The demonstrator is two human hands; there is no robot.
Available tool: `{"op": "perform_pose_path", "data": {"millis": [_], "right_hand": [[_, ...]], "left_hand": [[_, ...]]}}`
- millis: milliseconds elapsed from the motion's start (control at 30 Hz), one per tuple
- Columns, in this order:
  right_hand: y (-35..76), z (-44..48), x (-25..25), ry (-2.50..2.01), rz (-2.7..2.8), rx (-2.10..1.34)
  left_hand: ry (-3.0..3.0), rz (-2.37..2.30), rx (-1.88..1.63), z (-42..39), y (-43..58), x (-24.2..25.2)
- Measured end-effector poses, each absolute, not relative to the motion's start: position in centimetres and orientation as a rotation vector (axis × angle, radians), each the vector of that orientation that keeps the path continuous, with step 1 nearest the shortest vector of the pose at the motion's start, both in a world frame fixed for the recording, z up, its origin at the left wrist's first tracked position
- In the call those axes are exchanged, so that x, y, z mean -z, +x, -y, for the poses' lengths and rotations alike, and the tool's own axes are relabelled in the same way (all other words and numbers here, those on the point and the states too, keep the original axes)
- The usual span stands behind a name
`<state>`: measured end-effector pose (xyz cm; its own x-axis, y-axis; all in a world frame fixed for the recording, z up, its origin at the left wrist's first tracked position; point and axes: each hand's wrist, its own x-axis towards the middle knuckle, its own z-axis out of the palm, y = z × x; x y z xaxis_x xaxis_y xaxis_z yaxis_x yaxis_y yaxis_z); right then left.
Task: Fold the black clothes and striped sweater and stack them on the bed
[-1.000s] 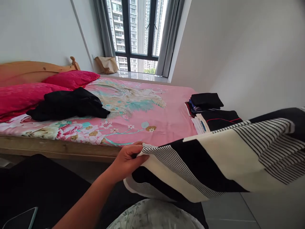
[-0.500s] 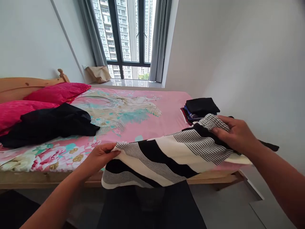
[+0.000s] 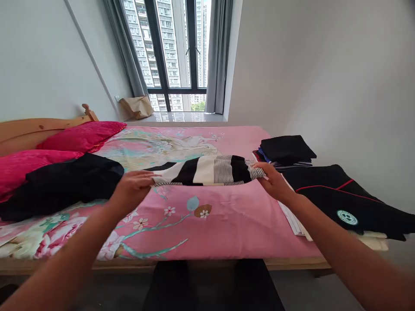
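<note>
A black-and-white striped garment (image 3: pixel 207 169) is stretched flat just above the pink floral bedsheet (image 3: pixel 210 224), near the middle of the bed. My left hand (image 3: pixel 131 190) pinches its left end, fingers closed on the cloth. My right hand (image 3: pixel 274 181) grips its right end the same way. Both forearms reach forward over the bed's near edge.
A heap of black clothing (image 3: pixel 61 181) lies left, beside two magenta pillows (image 3: pixel 81 134). At the right sit a folded stack (image 3: pixel 287 151) and a black garment with a red line and round badge (image 3: pixel 340 201). A brown paper bag (image 3: pixel 138 106) stands on the window sill.
The striped garment has moved from hanging off the bed's near edge to being spread out over the middle of the bed. Both hands moved forward with it, and the view tilted down.
</note>
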<state>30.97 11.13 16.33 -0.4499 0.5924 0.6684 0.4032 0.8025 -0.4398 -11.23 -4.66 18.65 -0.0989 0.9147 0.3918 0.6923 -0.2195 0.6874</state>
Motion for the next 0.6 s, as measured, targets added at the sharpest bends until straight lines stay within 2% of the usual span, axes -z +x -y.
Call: {"op": "perform_pose_path", "data": {"millis": [167, 267, 367, 500, 600], "right_hand": [[33.8, -7.6, -3.9, -0.835, 2.264, -0.306], [35.1, -5.2, 0.9, -0.932, 2.226, -0.328], [35.5, -3.5, 2.9, -1.052, 2.069, -0.410], [35.2, -3.1, 3.1, -1.394, 1.667, -0.762], [34.6, -4.3, 2.7, -1.599, 1.506, -0.978]], "left_hand": [[2.268, -2.054, -0.757, 8.7, -8.1, -5.5], [2.250, -2.161, -0.765, 11.3, -5.3, 0.3], [2.177, -2.298, -0.893, 13.0, -3.8, 2.0], [1.986, -2.357, -0.924, 14.0, -3.2, 0.9], [1.604, -2.216, -0.969, 13.9, -2.8, -0.2]]}}
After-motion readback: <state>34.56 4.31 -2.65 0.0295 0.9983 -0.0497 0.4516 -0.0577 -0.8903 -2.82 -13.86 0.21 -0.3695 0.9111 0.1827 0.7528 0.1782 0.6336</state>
